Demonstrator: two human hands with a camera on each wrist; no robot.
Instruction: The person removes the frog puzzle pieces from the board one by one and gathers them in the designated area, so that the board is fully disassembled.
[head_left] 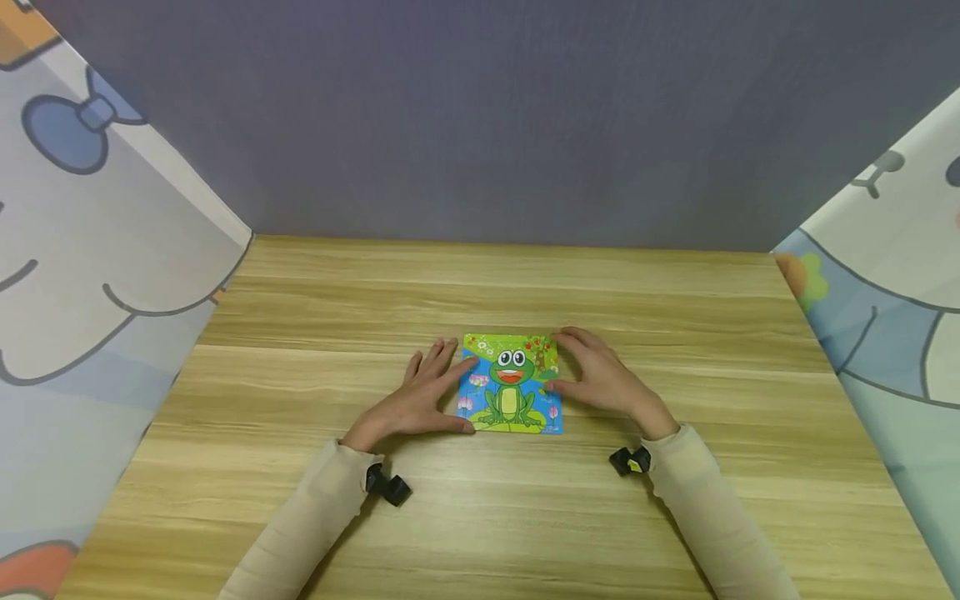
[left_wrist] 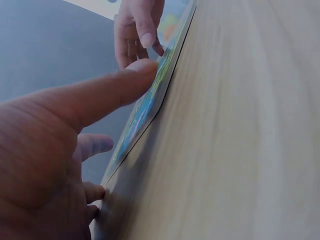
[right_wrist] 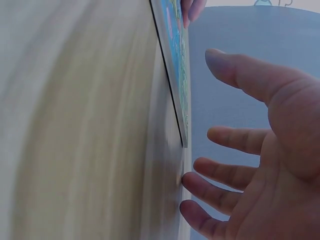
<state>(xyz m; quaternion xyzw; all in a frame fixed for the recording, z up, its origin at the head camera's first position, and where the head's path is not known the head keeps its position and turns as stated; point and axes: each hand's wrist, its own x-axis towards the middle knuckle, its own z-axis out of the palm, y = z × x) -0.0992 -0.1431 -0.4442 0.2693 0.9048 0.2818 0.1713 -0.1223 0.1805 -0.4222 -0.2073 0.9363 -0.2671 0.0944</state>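
A square frog puzzle (head_left: 510, 392), with a green frog on a blue and green ground, lies flat on the wooden table. My left hand (head_left: 420, 398) is at its left side, fingers spread; the thumb tip is at the lower left corner and the index fingertip overlaps the upper left of the picture. On the other side, my right hand (head_left: 602, 375) has its fingers extended around the right edge, the thumb tip overlapping that edge. In the right wrist view, the right fingers (right_wrist: 235, 137) stand apart with nothing between them. The puzzle's thin edge (left_wrist: 167, 85) shows in the left wrist view.
The wooden table (head_left: 510, 517) extends around the puzzle on all sides. A grey panel (head_left: 510, 125) rises behind it, and cartoon-printed walls (head_left: 97, 250) stand at left and right. A small black device (head_left: 387, 485) is strapped at each wrist.
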